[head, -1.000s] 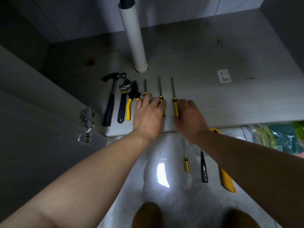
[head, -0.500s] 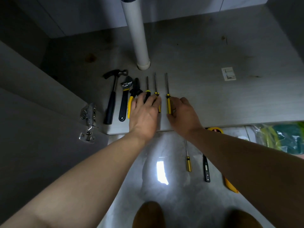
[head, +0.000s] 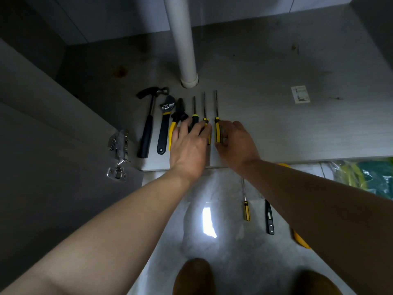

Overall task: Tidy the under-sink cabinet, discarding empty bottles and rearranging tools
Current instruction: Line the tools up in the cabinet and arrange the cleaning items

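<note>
Two brown shoes (head: 194,275) stand on the pale floor (head: 212,184). Beside them lie a small yellow-handled screwdriver (head: 246,210), a slim black tool (head: 269,218) and a yellow object (head: 301,241) partly hidden by the right forearm. Beyond, on the cabinet base (head: 276,128), the left hand (head: 188,150) rests flat, its straight fingers spread over the handles of the pliers (head: 177,116), the black-handled screwdriver (head: 194,116) and the middle screwdriver (head: 205,111). The right hand (head: 236,143) pinches the handle of the outer screwdriver (head: 217,128) between thumb and curled fingertips. All lie in one parallel row — hammer (head: 146,135) and wrench (head: 163,126) at its left end. Behind rises a white pipe (head: 182,39).
</note>
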{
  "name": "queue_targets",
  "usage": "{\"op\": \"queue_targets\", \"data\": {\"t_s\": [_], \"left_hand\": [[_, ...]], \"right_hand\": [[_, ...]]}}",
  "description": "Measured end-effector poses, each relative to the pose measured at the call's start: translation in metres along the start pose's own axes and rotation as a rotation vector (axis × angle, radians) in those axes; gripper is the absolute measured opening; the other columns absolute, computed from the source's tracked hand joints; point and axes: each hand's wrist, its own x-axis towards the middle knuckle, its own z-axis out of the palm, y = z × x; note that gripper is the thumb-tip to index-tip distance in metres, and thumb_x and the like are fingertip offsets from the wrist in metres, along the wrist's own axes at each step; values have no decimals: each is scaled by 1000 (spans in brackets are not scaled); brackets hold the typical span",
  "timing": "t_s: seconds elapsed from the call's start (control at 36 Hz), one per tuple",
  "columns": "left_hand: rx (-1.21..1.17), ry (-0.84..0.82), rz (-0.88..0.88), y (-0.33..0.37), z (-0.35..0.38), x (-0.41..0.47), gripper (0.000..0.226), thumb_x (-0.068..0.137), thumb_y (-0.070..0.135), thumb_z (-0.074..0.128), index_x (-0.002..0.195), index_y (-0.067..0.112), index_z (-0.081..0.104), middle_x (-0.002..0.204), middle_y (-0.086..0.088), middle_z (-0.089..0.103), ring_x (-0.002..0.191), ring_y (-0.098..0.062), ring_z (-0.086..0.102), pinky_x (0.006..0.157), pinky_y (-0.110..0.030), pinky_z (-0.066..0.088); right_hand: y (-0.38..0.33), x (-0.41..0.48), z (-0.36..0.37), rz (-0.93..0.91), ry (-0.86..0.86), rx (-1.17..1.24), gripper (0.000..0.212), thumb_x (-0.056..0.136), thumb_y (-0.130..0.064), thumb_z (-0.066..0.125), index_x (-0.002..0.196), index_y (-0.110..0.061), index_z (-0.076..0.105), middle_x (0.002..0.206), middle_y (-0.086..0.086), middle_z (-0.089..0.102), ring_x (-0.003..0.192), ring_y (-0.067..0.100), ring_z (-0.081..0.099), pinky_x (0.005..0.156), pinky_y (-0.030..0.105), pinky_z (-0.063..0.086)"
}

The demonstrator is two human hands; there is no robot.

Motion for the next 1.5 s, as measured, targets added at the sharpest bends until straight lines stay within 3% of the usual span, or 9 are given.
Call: {"op": "queue_targets", "data": {"t_s": [0.31,0.47,0.58,0.69,0.81,0.92,1.11,1.33,1.5], "left_hand": [[-47,71,35,-1,1,-5,54,92,17,63,144,26,51,146,3,51,144,-29,32,111,-41,28],[-129,233,116,28,4,-39,37,84,12,71,119,21,64,121,-3,57,116,-28,49,93,-38,40],[-281,122,341,56,17,-79,30,86,12,66,115,17,61,108,-5,54,99,-26,51,83,-37,42],[-381,-170,393,71,34,-105,37,92,16,58,129,16,60,110,-6,52,99,-26,52,81,-41,47],[-381,-417,378,77,53,-114,54,94,21,62,146,27,48,120,-6,49,107,-27,53,87,-40,49],[-405,-603,288,82,70,-116,64,94,30,68,152,28,40,130,-7,43,118,-28,51,95,-42,50],[-420,-601,263,83,79,-119,42,90,17,71,127,12,54,129,-9,44,113,-30,56,95,-44,49],[-461,-621,236,71,80,-128,36,89,9,64,123,13,55,122,-10,45,101,-33,59,87,-41,52],[-516,-529,342,56,63,-125,40,88,20,69,126,23,57,118,0,46,94,-20,58,76,-22,40]], "right_hand": [[7,-13,-8,17,1,5,46,85,-14,65,130,-13,53,117,12,52,91,33,62,82,40,53],[26,-49,-38,-74,-87,-90,5,89,-17,55,88,-17,60,67,1,62,65,26,62,65,38,53],[48,-80,-55,-45,-253,-247,22,91,-24,55,70,-16,56,64,5,62,66,29,62,63,40,51],[75,-116,-60,162,-473,-403,18,91,-25,54,83,-13,64,83,9,69,83,30,67,74,37,54],[95,-146,-48,309,-616,-435,39,92,-22,59,130,-15,50,118,17,58,115,37,57,94,38,47],[103,-165,-30,358,-621,-396,57,92,-20,60,143,-22,34,127,14,44,108,37,60,89,41,54],[103,-180,-3,358,-557,-443,44,93,-16,57,134,-14,41,125,14,41,104,38,62,88,45,55],[107,-179,-2,269,-636,-368,38,92,-20,61,128,-17,52,124,13,45,104,36,62,94,41,53],[95,-159,-25,72,-810,-307,40,77,-21,75,114,-21,59,102,-2,44,85,15,53,65,19,41]]}}
